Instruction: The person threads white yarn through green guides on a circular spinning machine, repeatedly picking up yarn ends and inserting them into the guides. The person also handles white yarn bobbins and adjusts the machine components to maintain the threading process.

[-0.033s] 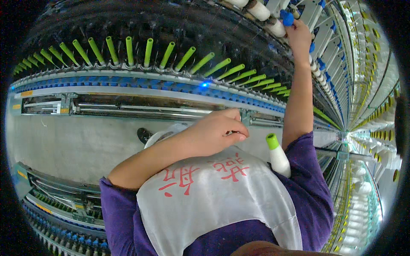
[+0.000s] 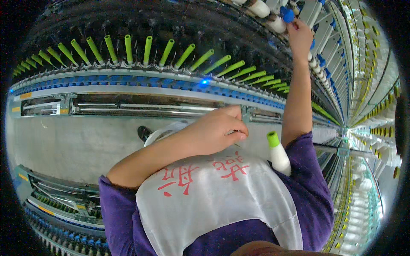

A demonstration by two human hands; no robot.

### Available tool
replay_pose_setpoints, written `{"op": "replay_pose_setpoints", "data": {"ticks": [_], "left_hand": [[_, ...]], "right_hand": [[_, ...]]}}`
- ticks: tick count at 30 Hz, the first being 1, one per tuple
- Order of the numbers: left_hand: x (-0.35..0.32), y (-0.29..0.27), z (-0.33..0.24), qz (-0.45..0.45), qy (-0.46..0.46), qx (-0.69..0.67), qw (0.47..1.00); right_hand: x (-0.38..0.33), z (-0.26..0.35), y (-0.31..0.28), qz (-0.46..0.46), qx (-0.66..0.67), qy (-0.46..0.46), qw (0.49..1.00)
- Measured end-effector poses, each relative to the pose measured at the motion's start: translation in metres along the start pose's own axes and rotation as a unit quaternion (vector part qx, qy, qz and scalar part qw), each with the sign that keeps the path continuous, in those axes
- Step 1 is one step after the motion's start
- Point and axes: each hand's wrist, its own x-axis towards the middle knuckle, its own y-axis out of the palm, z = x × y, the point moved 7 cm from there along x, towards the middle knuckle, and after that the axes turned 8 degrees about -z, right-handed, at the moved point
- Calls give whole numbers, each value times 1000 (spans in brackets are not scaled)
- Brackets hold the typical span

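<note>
My right hand (image 2: 300, 40) is raised at the upper right, its fingers closed in a pinch at the edge of a blue knob-like part (image 2: 287, 15) on the machine. White rollers (image 2: 276, 24) sit just beside that part. In front of my apron (image 2: 222, 192), my left hand (image 2: 228, 130) is bent inward with curled fingers. Thumb and forefinger come close together there; whatever they hold, if anything, is too small to make out. A white yarn bobbin with a green top (image 2: 279, 155) stands tilted between the apron and my right upper arm.
A long row of bare green tubes (image 2: 148, 51) stands upright on spindles across the machine. Below it runs a blue-and-grey rail (image 2: 141, 83) with a lit blue lamp (image 2: 205, 82). Another machine (image 2: 60, 200) is at the lower left. White yarn packages (image 2: 361, 200) line the right.
</note>
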Motion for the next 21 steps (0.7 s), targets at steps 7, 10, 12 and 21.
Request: {"op": "replay_pose_setpoints", "data": {"ticks": [7,10,12,21], "left_hand": [[2,-10,-19,4,70,56,996],[2,-15,-12,3,37,76,996],[-3,-18,-6,2,6,106,994],[-57,-55,12,-58,-307,244,918]], "right_hand": [[-113,27,14,-40,257,275,925],[-145,56,38,19,386,296,873],[-154,64,56,24,469,362,805],[-129,73,174,-279,786,547,72]]}}
